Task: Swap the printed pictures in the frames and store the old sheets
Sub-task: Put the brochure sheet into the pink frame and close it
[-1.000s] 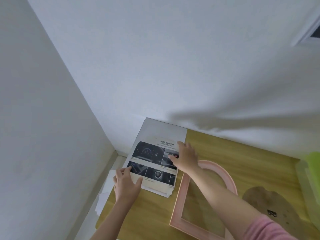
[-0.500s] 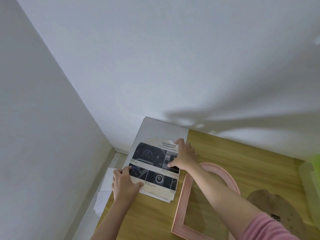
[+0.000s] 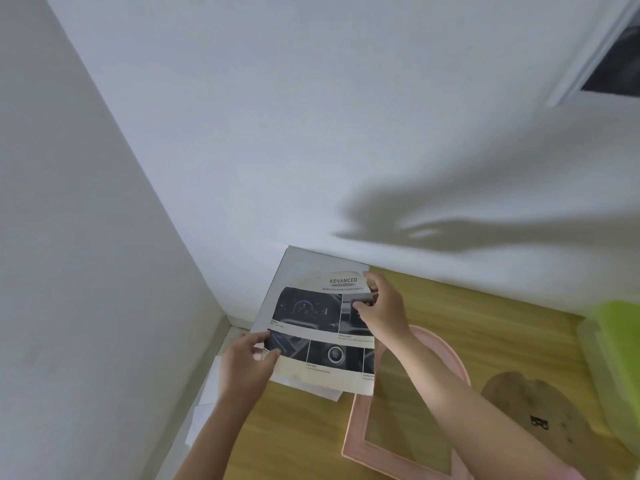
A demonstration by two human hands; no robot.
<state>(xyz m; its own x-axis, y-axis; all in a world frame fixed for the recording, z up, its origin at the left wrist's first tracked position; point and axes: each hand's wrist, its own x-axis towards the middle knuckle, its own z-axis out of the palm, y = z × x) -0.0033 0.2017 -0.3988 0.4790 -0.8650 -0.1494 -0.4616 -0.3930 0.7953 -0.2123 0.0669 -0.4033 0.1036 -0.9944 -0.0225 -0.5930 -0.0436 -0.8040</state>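
Printed sheet with dark car-interior photos and the heading "ADVANCED" [image 3: 313,327] sits at the far left corner of the light wooden surface [image 3: 485,334], against the white wall [image 3: 311,133], on top of other white sheets [image 3: 325,393] whose edges show beneath it. The left hand [image 3: 247,363] pinches its near left edge, thumb on top. The right hand [image 3: 379,308] grips its far right edge, fingers curled over the paper. Just right of the sheet lies a pink arched picture frame [image 3: 360,441], flat on the surface, under the right forearm. Further right rests a brown arched backing board [image 3: 530,407], and a green translucent container [image 3: 620,341] is at the right edge. More white paper [image 3: 206,410] lies below the surface's left edge.
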